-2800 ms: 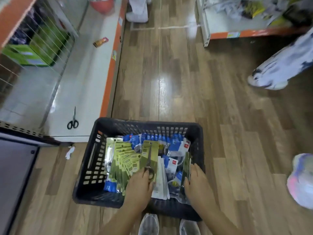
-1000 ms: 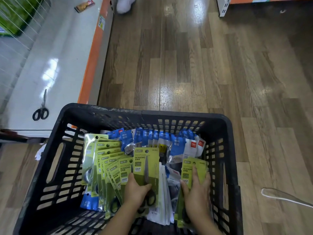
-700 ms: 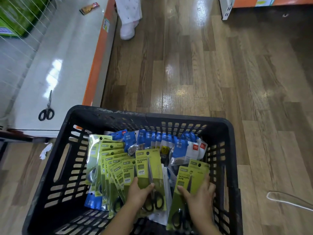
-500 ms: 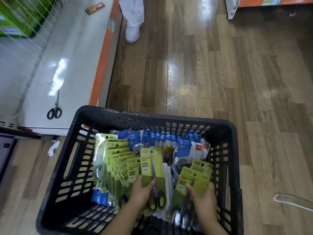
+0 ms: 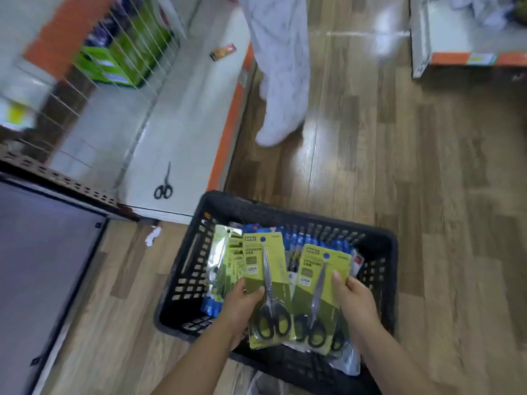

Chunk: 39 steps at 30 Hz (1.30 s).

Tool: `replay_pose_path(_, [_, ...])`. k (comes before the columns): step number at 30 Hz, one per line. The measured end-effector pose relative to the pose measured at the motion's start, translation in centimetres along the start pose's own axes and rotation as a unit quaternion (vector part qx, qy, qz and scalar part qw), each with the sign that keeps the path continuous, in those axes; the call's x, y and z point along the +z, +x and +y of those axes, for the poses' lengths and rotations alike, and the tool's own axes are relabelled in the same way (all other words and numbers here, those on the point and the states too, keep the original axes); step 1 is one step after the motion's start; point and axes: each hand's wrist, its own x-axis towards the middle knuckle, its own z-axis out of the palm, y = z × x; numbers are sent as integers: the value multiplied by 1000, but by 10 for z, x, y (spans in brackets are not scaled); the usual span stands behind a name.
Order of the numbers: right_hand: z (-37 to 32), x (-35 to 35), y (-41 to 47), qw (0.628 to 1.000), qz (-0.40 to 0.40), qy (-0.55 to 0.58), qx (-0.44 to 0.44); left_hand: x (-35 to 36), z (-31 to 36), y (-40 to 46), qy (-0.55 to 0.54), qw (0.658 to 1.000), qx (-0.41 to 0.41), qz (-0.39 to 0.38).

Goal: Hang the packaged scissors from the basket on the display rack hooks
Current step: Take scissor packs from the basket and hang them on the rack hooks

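Wood floor [image 5: 399,166], one basket [image 5: 379,243]; two hands: left [image 5: 239,306], right [image 5: 356,303], each gripping one scissors pack [image 5: 265,269] [image 5: 316,283].

Black slatted plastic basket [image 5: 379,280] on wooden floor, near low white shelf's front corner. Two green card packs of black-handled steel scissors raised above basket's near edge, side by side, blades pointing away: left pack [image 5: 268,283] upright, right pack [image 5: 318,292] tilted slightly right. More green packs [image 5: 228,260] stand along basket's left wall; blue packs [image 5: 299,240] line far wall.
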Motion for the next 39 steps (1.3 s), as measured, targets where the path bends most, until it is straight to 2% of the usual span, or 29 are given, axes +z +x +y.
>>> replay_pose_path(6, [-140,-6,-113,992,-70,18,-101,-49,88,-125,-62,995,79,12])
replay_pose_path(11, [-261,8,-218,975,-106,1,-193,-96,166,-247,-134,974,165,79])
replay_pose_path(15, [-337,22,-322,944,-156,-37,-290,-135,209,-352,-188,946,236,120])
replay_pose_path(19, [-384,40,-426,896,-200,-46,-393,-173,229,-451,-254,900,308,173])
replay_pose_path(22, [-395,55,-495,860,-244,-48,-445,-203,223,-515,-295,870,333,214])
replay_pose_path(28, [-367,100,-593,823,-341,-81,-448,-260,164,-600,-348,815,342,313])
replay_pose_path(34, [-304,152,-656,792,-399,-155,-435,-313,75,-644,-378,771,310,407])
replay_pose_path(39, [-265,194,-692,782,-421,-205,-411,-350,22,-656,-416,749,288,429])
